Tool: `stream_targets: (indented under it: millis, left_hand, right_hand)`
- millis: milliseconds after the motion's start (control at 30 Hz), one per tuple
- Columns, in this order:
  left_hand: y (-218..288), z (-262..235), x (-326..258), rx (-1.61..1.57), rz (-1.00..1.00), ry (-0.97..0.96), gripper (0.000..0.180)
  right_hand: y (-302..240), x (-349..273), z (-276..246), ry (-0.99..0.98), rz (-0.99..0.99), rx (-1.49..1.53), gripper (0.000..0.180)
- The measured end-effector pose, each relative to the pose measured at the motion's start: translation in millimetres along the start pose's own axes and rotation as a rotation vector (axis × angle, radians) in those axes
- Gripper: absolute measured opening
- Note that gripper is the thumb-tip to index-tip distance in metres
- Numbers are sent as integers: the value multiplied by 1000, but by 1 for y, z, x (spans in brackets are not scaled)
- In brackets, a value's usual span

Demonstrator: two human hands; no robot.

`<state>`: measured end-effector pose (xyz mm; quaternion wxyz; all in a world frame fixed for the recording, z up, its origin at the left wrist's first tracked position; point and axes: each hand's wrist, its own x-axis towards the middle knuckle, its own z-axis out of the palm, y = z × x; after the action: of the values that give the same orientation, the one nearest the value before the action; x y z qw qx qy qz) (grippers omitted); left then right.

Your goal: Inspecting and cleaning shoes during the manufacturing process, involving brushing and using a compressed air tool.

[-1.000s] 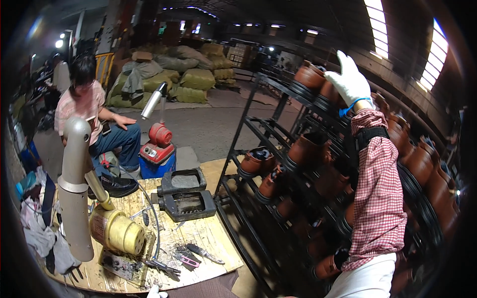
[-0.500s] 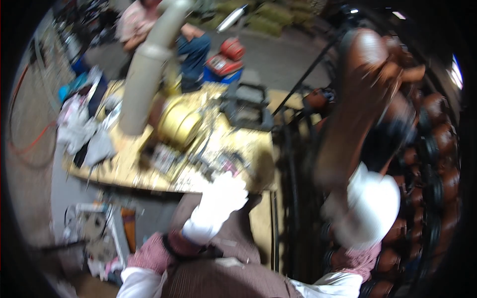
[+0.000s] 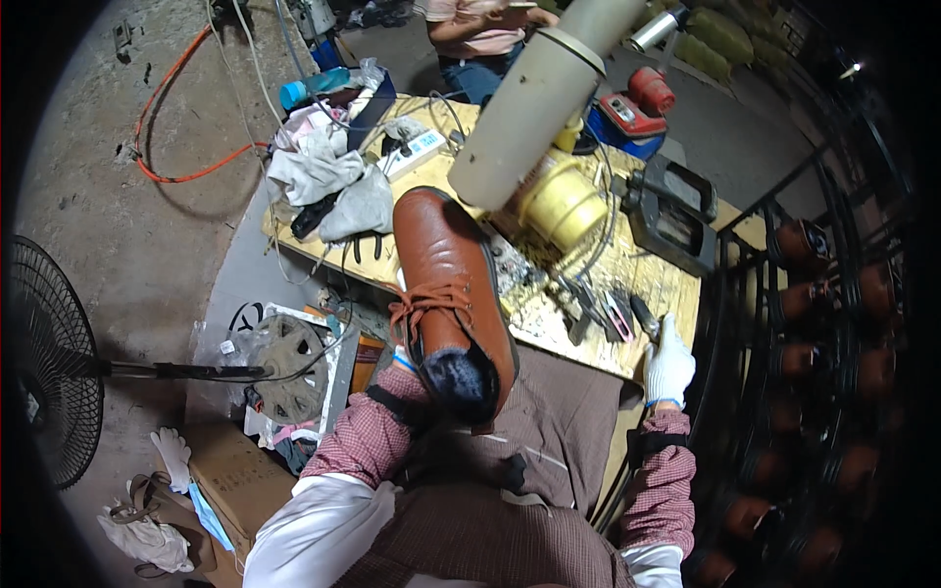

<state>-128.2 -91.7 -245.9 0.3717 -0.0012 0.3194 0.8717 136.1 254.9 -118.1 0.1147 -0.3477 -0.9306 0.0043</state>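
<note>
A brown leather lace-up shoe (image 3: pixel 446 250) is held up in front of me, its toe pointing away and its dark, fuzzy-lined opening toward me. My left hand (image 3: pixel 401 359) grips it from beneath; only a bit of the glove cuff shows, and the fingers are hidden behind the shoe. At the near right corner of the wooden table (image 3: pixel 613 355), my right hand (image 3: pixel 669 365) in a white glove is closed on the end of a black-handled tool (image 3: pixel 643 316). Beside that tool lie pink-edged snips (image 3: pixel 619 318) and other small dark tools.
A thick grey duct (image 3: pixel 534 108) slants over a yellow round machine part (image 3: pixel 564 206). Black metal frames (image 3: pixel 671 216) stand at the table's right. Rags (image 3: pixel 333 186) lie at left. Shoe racks (image 3: pixel 774 363) line the right side; a fan (image 3: pixel 49 363) stands left.
The shoe has passed from my right hand, at the right, to my left hand in the middle. My right hand has come to the table's near right corner. The view has turned left.
</note>
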Motion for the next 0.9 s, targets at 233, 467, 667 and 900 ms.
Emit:
stream_targets:
  millis: [233, 467, 667, 900]
  left_hand:
    - [51, 58, 62, -41, 36, -124, 45]
    - [76, 55, 20, -106, 34, -199, 40]
    - [67, 76, -10, -176, -25, -244, 37]
    - [74, 93, -30, -253, -151, -193, 33]
  right_hand:
    - [4, 6, -11, 151, 52, 242, 53]
    - [-38, -72, -87, -108, 607, 1182, 25]
    - [-103, -116, -104, -299, 727, 1313, 32]
    - [-134, -121, -132, -612, 645, 1619, 40]
